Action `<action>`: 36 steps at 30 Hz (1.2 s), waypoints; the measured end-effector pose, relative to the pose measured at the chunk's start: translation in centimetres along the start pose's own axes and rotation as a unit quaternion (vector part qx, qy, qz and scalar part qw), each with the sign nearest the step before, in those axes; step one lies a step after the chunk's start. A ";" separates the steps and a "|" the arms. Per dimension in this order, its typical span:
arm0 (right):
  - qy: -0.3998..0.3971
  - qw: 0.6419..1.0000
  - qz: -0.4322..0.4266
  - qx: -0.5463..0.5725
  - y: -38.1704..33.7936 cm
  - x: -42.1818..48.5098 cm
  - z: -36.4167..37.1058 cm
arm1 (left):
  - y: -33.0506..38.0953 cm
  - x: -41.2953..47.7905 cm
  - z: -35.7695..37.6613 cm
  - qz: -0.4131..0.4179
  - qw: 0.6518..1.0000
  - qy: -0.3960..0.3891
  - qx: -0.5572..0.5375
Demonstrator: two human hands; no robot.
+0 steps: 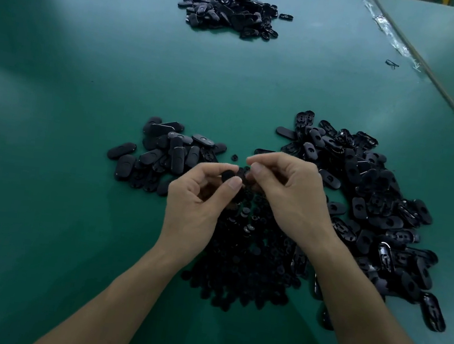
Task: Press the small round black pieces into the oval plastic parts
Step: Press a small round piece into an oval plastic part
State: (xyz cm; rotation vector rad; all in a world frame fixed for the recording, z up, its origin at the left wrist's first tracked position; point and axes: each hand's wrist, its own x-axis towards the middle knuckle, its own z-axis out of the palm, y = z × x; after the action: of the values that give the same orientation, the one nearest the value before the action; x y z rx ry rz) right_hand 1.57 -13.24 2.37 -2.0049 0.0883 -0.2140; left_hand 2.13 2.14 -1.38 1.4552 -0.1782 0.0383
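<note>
My left hand (198,197) pinches a black oval plastic part (229,175) between thumb and fingers, just above the table. My right hand (287,188) meets it from the right, thumb and forefinger curled on the same part; whether a small round piece sits under those fingertips is hidden. Below both hands lies a heap of small round black pieces (248,261). A large pile of oval parts (374,208) spreads to the right. A smaller group of oval parts (161,154) lies to the left of my hands.
A third pile of black oval parts (229,10) sits far back on the green table (67,122). One loose round piece (234,157) lies just beyond my hands. A seam with tape (393,40) runs along the right side.
</note>
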 end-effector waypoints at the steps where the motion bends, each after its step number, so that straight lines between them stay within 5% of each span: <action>1: -0.003 0.999 -0.004 -0.045 0.1 -0.1 -0.1 | 0.0 0.0 0.0 -0.002 1.000 0.004 -0.011; 10: -0.135 0.953 0.007 -0.271 0.3 -1.2 -0.7 | -0.2 0.1 -0.1 0.023 0.998 0.020 -0.053; 29: -0.101 0.945 -0.028 -0.309 -0.1 -1.2 -0.1 | -0.6 0.5 -0.3 -0.028 0.988 0.071 -0.131; 36: -0.163 0.932 -0.014 -0.324 -0.4 -1.1 -0.6 | -0.6 0.6 -0.1 -0.044 0.986 0.086 -0.139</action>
State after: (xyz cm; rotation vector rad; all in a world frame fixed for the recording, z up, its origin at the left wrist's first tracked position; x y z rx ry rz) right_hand 0.32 -13.44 2.87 -2.6734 -0.0965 0.1611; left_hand 2.81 2.11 -1.87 1.1725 0.0228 0.0644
